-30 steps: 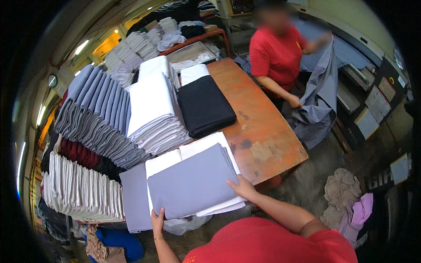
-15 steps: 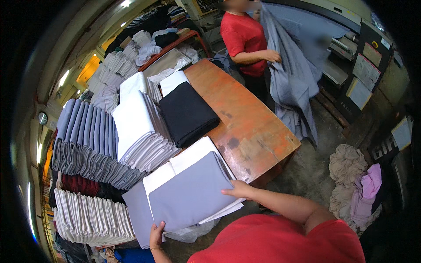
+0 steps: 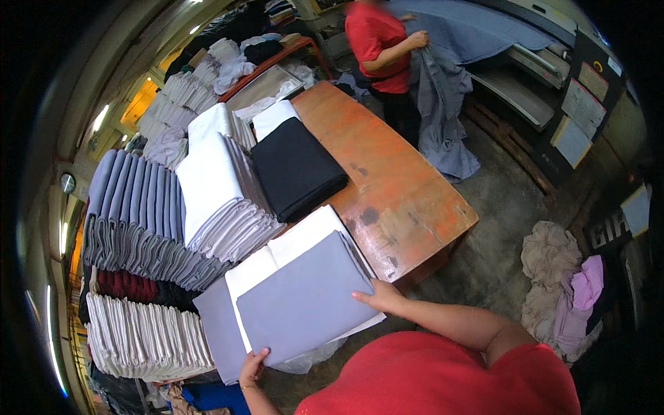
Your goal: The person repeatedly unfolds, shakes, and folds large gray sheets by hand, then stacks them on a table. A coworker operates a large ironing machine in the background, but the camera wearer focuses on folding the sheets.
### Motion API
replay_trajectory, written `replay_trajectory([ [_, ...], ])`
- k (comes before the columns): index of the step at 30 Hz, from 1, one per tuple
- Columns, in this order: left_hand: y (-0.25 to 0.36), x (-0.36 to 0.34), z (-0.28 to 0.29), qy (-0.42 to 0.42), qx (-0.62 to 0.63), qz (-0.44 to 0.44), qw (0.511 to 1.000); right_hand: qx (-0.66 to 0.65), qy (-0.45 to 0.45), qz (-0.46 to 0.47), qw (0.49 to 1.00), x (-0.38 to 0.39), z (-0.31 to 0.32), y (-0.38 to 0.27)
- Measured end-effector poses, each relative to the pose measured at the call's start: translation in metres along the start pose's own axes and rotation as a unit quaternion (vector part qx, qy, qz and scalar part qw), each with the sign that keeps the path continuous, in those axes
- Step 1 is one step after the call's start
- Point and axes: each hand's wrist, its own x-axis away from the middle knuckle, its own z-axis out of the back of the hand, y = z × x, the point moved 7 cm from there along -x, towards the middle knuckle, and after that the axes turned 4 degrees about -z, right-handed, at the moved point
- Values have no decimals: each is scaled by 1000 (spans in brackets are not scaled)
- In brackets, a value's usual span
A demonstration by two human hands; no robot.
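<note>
A folded grey cloth (image 3: pixel 304 290) lies over white folded fabric (image 3: pixel 283 245) at the near end of the table, with another grey piece (image 3: pixel 216 321) showing at its left. My left hand (image 3: pixel 254 368) pinches the cloth's lower left corner, thumb on top. My right hand (image 3: pixel 379 296) grips its right edge, thumb on top and some fingers hidden beneath. Just beyond lie a tall pile of white fabric (image 3: pixel 211 194) and a folded black cloth (image 3: pixel 297 173).
Grey stacks (image 3: pixel 131 207) and cream stacks (image 3: pixel 145 335) fill the left side of the wooden table (image 3: pixel 408 214). A co-worker (image 3: pixel 377 55) holds draped grey fabric (image 3: pixel 443 117) beside a large machine (image 3: pixel 526 97). Crumpled cloth (image 3: pixel 553 290) lies at right.
My hands keep hold of the grey cloth. The co-worker has moved toward the back and the draped fabric now hangs closer to their body. My view has shifted.
</note>
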Motion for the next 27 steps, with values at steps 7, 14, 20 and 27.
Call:
replay_trajectory([
  [7, 57, 16, 2, 20, 114, -160, 980, -91, -5, 140, 986, 33, 38, -96],
  [14, -13, 15, -5, 89, 8, -132, 987, 10, 21, -11, 1000, 23, 10, -10],
  [20, -46, 10, 1, 124, 112, -200, 966, 37, 39, -7, 999, 22, 11, -15],
  [27, -63, 1, 5, 211, 115, -272, 932, 152, 79, 118, 978, 35, 21, -68],
])
